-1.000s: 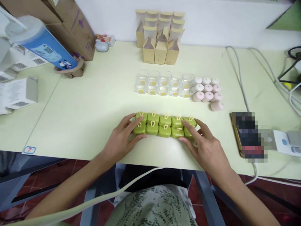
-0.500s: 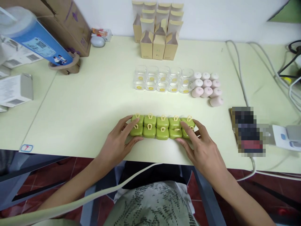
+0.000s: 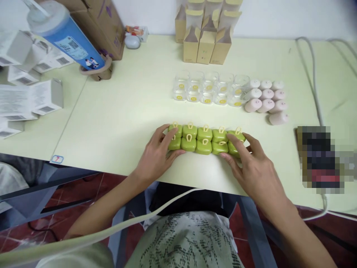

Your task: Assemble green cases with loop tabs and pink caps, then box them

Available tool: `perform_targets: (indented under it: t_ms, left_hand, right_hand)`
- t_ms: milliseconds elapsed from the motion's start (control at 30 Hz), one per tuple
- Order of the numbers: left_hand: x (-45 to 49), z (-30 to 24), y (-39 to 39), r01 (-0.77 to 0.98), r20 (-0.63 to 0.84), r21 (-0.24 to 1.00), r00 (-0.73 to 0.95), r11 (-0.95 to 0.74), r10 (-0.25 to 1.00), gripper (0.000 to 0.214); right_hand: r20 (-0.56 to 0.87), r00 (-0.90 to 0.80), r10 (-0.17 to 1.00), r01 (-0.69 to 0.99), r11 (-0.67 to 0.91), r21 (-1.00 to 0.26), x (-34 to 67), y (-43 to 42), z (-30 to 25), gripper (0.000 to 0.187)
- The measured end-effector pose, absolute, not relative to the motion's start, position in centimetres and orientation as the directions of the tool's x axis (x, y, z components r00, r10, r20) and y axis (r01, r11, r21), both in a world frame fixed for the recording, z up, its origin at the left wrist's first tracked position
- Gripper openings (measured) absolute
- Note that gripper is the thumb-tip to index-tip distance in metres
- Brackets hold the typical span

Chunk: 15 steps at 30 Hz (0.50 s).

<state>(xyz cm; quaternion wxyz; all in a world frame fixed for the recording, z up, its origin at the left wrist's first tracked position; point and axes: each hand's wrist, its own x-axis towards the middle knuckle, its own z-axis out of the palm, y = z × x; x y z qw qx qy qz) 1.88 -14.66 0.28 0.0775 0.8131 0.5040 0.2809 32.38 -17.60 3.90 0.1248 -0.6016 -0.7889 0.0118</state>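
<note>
Two rows of glossy green rounded-square pieces [image 3: 204,146], each topped with a small cream loop, lie pressed together on the table in front of me. My left hand [image 3: 157,150] grips the left end of this block, thumb at the near side and fingers over the far corner. At the right end, my right hand [image 3: 252,162] holds it the same way, its fingers partly covering the last pieces. Beyond them stand two rows of clear cups [image 3: 208,97] with yellow round marks. Beside the cups are several pale pink and white rounded cylinders [image 3: 267,105], one set apart in front.
Open tan cardboard boxes [image 3: 190,50] stand against the wall. To the left are a blue-labelled bottle [image 3: 75,46] in a brown holder, a large carton [image 3: 111,29] and white boxes [image 3: 47,97]. A blurred-out object [image 3: 318,156] and a grey cable [image 3: 316,89] lie at right.
The whole view has shifted, so the table and everything on it appear further right and slightly higher. Both hands keep their hold on the ends of the green block.
</note>
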Motion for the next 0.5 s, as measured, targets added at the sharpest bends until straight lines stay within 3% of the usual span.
perform_targets:
  t_ms: [167,300,433,500]
  left_hand:
    - [1.9,0.9,-14.4,0.757,0.334,0.457,0.340,-0.467,0.879,0.075]
    - [0.0,2.6,-12.8,0.746,0.285,0.499,0.339,-0.441,0.897,0.044]
    - [-2.4,4.1,-9.2,0.642,0.220,0.510,0.546,-0.572,0.808,0.040]
    - [-3.0,4.5,-7.4,0.572,0.180,0.537,0.639,-0.619,0.747,0.045]
  right_hand:
    - [0.146,-0.221,0.964,0.961,0.241,-0.137,32.4,-17.6,4.2,0.059]
    - [0.194,-0.155,0.969,0.968,0.188,-0.164,34.2,-17.5,5.7,0.066]
    - [0.388,0.051,0.920,0.992,-0.001,-0.128,38.3,-14.9,6.2,0.044]
    - [0.342,0.136,0.930,0.983,-0.084,-0.162,39.9,-12.8,5.6,0.042]
